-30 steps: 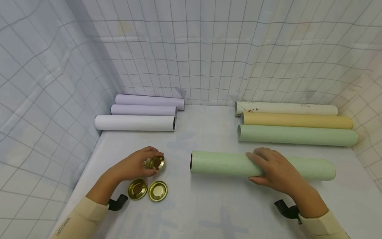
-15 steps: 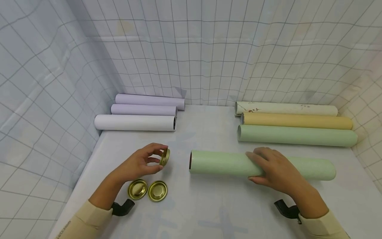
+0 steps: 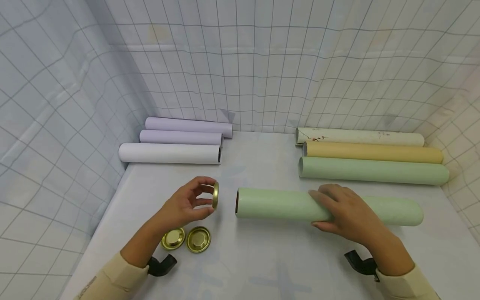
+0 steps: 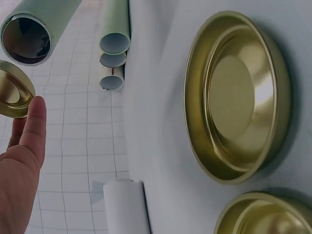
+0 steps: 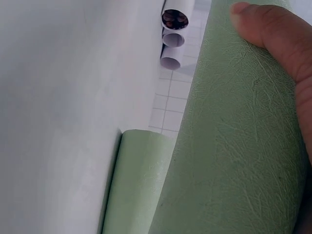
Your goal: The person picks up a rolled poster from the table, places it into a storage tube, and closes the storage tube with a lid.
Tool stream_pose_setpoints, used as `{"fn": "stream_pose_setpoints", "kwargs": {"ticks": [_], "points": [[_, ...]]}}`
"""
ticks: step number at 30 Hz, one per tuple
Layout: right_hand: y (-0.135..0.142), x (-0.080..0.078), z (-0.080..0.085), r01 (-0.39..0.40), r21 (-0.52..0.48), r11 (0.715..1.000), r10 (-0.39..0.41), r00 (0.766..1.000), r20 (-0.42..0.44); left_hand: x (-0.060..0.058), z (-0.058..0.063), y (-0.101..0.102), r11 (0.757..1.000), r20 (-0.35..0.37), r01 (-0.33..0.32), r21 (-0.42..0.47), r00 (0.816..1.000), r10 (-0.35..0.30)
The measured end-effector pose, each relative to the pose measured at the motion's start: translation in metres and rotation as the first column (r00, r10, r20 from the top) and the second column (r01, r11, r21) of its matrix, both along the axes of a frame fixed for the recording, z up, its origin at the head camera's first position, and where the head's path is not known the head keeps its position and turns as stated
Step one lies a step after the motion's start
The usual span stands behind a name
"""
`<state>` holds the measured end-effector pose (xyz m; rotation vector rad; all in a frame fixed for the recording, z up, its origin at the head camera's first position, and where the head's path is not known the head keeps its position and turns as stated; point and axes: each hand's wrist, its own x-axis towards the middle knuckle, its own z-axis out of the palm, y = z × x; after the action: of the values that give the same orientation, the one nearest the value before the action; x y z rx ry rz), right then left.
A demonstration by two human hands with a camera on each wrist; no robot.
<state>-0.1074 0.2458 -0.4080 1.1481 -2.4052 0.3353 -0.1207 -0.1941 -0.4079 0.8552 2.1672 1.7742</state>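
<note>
My left hand [image 3: 183,206] pinches a round gold metal cap [image 3: 215,195] by its rim, fingertips above and thumb below. The cap stands on edge, a short gap left of a green tube's open end. In the left wrist view the cap [image 4: 14,92] is level with that dark opening, apart from it. My right hand [image 3: 343,214] grips the light green tube [image 3: 277,204] around its middle, thumb on the near side. Its textured surface [image 5: 229,136] fills much of the right wrist view. Two more gold caps [image 3: 198,239] lie hollow side up near my left wrist.
At the back left lie a white tube [image 3: 168,153] and two lilac tubes [image 3: 180,137]. Across from them at the back right are another green tube [image 3: 375,170], a yellow tube [image 3: 375,151] and a patterned cream tube [image 3: 360,136]. Gridded cloth [image 3: 262,62] hangs behind.
My left hand has moved right toward the tube, and the cap has turned from facing up to standing on edge. The green tube has shifted slightly left under my right hand.
</note>
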Motion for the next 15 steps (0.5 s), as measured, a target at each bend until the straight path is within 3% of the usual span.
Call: {"fn": "stream_pose_setpoints", "kwargs": {"ticks": [15], "points": [[-0.009,0.0,0.006,-0.061,-0.048,0.997,0.057,0.996,-0.066,0.008,0.007,0.027,0.997,-0.024,0.061,0.038,0.998,-0.06]]}}
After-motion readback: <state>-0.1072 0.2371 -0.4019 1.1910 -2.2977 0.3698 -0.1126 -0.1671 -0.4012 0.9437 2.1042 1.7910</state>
